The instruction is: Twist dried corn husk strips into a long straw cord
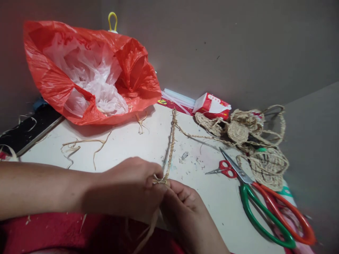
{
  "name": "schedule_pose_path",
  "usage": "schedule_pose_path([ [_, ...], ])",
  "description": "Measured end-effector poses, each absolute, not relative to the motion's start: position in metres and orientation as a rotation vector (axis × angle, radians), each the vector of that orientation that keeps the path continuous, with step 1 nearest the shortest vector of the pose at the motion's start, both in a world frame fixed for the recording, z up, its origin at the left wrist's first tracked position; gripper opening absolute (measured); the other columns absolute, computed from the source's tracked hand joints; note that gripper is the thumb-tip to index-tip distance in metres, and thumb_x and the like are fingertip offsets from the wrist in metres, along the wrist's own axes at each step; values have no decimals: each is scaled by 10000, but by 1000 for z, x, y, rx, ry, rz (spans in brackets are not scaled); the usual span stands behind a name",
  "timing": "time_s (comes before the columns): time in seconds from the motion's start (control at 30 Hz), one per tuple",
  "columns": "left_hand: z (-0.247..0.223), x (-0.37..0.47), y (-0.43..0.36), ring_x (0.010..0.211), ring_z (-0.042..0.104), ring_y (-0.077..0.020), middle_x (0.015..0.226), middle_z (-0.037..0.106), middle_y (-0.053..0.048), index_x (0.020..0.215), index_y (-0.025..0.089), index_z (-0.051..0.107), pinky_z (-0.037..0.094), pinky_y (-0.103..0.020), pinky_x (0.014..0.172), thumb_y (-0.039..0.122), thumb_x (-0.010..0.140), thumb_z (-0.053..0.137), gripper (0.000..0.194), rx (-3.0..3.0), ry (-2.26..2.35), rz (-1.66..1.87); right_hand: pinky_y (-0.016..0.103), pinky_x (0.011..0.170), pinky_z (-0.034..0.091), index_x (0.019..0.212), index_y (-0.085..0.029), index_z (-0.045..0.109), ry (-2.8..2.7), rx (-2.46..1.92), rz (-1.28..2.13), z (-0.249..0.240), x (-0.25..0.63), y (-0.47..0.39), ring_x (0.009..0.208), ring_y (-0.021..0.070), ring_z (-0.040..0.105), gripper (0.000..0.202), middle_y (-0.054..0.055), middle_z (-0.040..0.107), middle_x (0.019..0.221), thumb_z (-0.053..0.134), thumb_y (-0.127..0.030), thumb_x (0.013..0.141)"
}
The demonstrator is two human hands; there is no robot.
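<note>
Clearly, we have the braided cord [172, 141] at the middle of the table [201, 208], stretching away from us, with its near end between our two hands. Our left hand [134, 187] comes from the left, fingers curled, and it pinches this near end together with short fibres. Our right hand [186, 208] is closed too; its thumb and forefinger pinch the same place from the other side, and both hands touch. Below them hang loose strands [150, 227]. From the cord's far part, a thin braid runs rightward to the braided coils [238, 131]. Right of our hands lie small scissors [227, 170] and, just beside, large scissors [246, 179]. Farther left stands the red bag [47, 79].
</note>
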State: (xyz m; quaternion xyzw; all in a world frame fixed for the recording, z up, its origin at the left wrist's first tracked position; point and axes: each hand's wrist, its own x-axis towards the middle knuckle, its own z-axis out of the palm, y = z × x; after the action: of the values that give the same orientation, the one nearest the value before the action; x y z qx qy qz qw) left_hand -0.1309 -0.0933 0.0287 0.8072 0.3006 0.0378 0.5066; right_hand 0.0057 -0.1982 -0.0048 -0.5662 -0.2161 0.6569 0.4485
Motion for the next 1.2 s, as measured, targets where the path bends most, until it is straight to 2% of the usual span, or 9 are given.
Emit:
schedule_pose_path([
  [0.1, 25, -125, -77, 593, 434, -96, 679, 526, 24, 839, 178, 561, 316, -206, 530, 229, 778, 467, 123, 1756, 695, 154, 202, 494, 297, 732, -148, 632, -583, -1405, 1634, -3, 9, -197, 516, 88, 380, 331, -18, 502, 578, 628, -471, 801],
  [0.2, 15, -121, -73, 585, 458, -104, 684, 530, 31, 982, 189, 506, 355, -216, 549, 286, 817, 444, 201, 1417, 570, 13, 220, 527, 336, 755, -147, 645, -668, -1417, 1629, -1, 11, -196, 546, 108, 422, 376, 2, 529, 611, 615, -520, 791],
  [0.3, 9, -121, -76, 560, 415, -96, 640, 489, 37, 827, 184, 516, 336, -218, 540, 305, 825, 430, 149, 1379, 542, -106, 231, 547, 357, 757, -150, 638, -737, -1434, 1629, 0, 13, -194, 559, 120, 437, 397, 1, 517, 600, 595, -542, 796],
  [0.37, 8, -122, -79, 561, 375, -90, 615, 450, 36, 699, 171, 502, 318, -216, 533, 288, 816, 424, 183, 1474, 573, -139, 224, 545, 352, 748, -157, 619, -769, -1437, 1637, 2, 14, -193, 567, 118, 431, 392, -4, 500, 604, 573, -540, 815],
  [0.43, 10, -123, -80, 571, 366, -92, 603, 433, 35, 652, 167, 492, 315, -215, 535, 255, 806, 406, 197, 1562, 588, -131, 213, 529, 337, 735, -164, 589, -814, -1452, 1658, 3, 16, -192, 567, 111, 411, 388, -10, 483, 615, 547, -537, 836],
  [0.7, 19, -122, -75, 513, 357, -87, 558, 428, 38, 655, 174, 522, 271, -211, 480, 217, 790, 376, 203, 1707, 599, -155, 220, 567, 359, 723, -184, 509, -1068, -1534, 1642, 8, 25, -191, 644, 121, 427, 294, -13, 468, 685, 511, -427, 888],
  [0.9, 10, -121, -68, 523, 327, -77, 568, 379, 46, 625, 165, 469, 306, -202, 514, 299, 823, 417, 244, 1571, 457, -184, 220, 525, 326, 697, -199, 463, -1429, -1713, 1332, 12, 24, -192, 592, 114, 398, 252, -25, 482, 648, 481, -331, 911],
  [1.07, 8, -121, -65, 568, 348, -76, 606, 416, 46, 661, 158, 500, 310, -187, 537, 258, 822, 451, 196, 1524, 355, -179, 233, 511, 325, 723, -212, 458, -1638, -1823, 1142, 7, 24, -196, 535, 116, 426, 265, -20, 510, 609, 379, -332, 946],
  [1.2, 9, -122, -67, 491, 272, -63, 541, 309, 63, 604, 170, 417, 216, -193, 446, 249, 807, 461, 222, 1528, 426, -183, 235, 496, 309, 733, -226, 459, -1703, -1918, 1136, 6, 28, -201, 526, 119, 437, 239, -22, 538, 614, 402, -334, 938],
])
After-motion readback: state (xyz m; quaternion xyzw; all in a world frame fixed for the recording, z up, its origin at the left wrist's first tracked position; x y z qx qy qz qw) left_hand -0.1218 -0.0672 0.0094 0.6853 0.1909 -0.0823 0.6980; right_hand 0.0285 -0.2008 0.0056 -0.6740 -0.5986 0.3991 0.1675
